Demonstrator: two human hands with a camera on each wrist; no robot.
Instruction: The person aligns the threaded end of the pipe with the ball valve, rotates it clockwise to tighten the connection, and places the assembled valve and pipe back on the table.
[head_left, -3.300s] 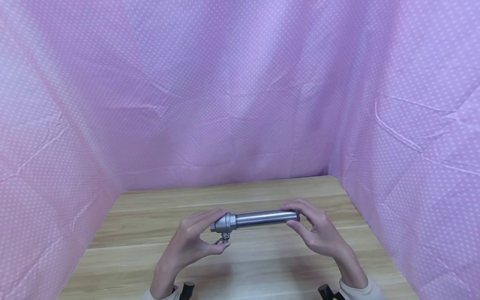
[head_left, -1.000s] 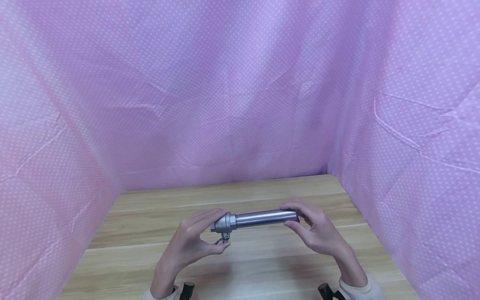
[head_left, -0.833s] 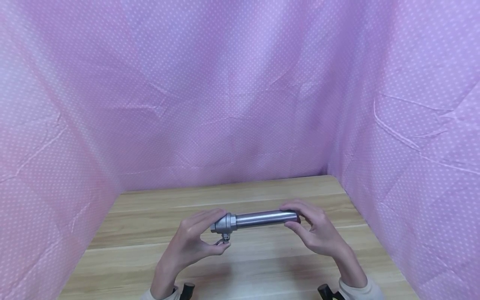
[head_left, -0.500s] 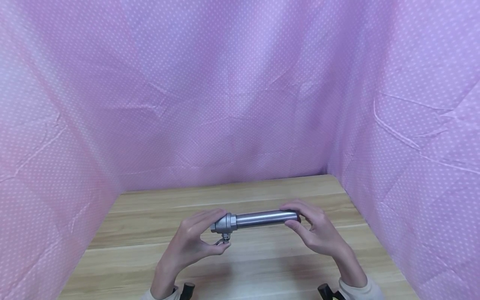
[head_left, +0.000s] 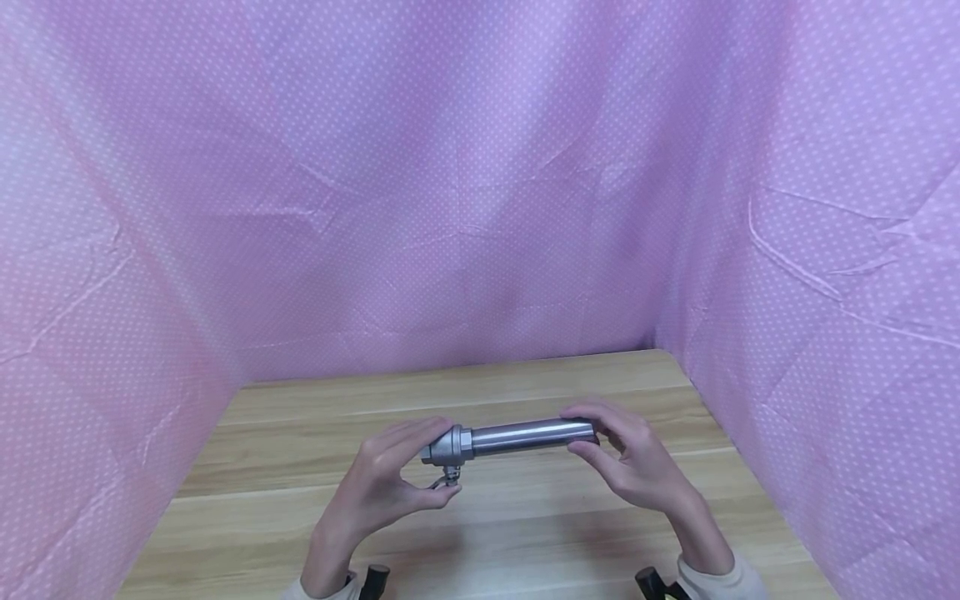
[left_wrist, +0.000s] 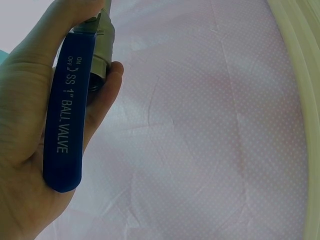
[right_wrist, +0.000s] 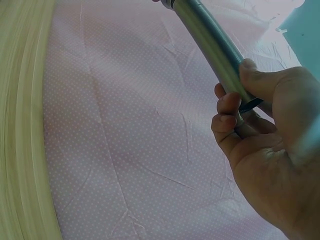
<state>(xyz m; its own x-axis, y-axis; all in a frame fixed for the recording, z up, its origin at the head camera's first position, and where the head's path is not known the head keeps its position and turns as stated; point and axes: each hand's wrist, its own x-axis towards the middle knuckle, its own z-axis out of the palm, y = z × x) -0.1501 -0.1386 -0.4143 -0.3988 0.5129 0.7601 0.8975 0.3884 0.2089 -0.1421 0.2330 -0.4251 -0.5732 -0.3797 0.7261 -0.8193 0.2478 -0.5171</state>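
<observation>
My left hand (head_left: 378,479) holds a silver ball valve (head_left: 448,448) between the thumb below and the fingers above. In the left wrist view, the valve's blue lever handle (left_wrist: 67,120), marked "SS 1" BALL VALVE", runs along the palm. A smooth metal pipe (head_left: 528,437) extends from the valve's right-hand hex end, nearly level and tilted slightly up to the right. Its far end is gripped by my right hand (head_left: 637,467), thumb on the near side and fingers curled over the top. How deep the pipe sits in the valve is hidden.
Beneath the hands lies a wood-grain table (head_left: 480,542). Pink dotted cloth (head_left: 450,208) hangs behind it and along both sides. A black device part (head_left: 375,581) shows by the left wrist, and a similar black part (head_left: 651,582) by the right.
My right thumb and fingertips lie very slightly further left along the pipe than in the oldest frame. The left hand and the valve have not visibly moved.
</observation>
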